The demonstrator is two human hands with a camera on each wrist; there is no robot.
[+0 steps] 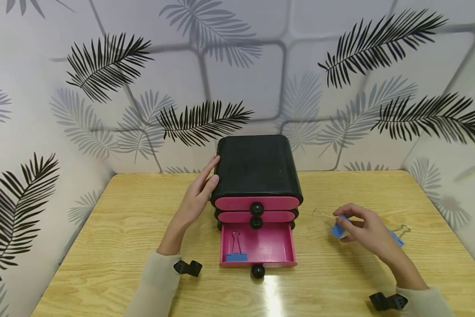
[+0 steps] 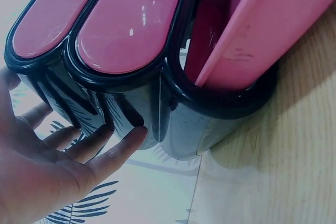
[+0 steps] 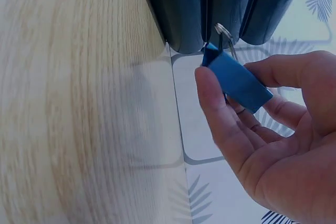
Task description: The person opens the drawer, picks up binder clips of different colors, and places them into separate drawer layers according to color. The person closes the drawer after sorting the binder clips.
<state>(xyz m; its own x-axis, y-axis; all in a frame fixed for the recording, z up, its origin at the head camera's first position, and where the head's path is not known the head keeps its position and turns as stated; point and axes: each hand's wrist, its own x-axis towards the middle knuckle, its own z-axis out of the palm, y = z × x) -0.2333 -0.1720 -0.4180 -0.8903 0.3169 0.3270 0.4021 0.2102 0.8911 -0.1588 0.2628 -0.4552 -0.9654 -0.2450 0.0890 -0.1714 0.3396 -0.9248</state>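
A black drawer unit (image 1: pixel 255 165) with pink drawer fronts stands on the table, its bottom drawer (image 1: pixel 267 244) pulled out. Inside that drawer lies a blue binder clip (image 1: pixel 236 256), its wire handle toward the back. My left hand (image 1: pixel 195 196) rests against the unit's left side; the left wrist view shows its fingers (image 2: pixel 123 148) spread and fairly straight along the black wall. To the right of the unit, my right hand (image 1: pixel 364 226) pinches another blue binder clip (image 3: pixel 239 80) between thumb and fingers, above the table. A further blue binder clip (image 1: pixel 397 237) lies partly hidden behind that hand.
The wood-grain table (image 1: pixel 130 229) reaches back to a wall (image 1: pixel 245 79) with a leaf pattern. The two upper drawers with round black knobs (image 1: pixel 256 208) are closed. The open drawer's knob (image 1: pixel 257 271) juts out over the table toward me.
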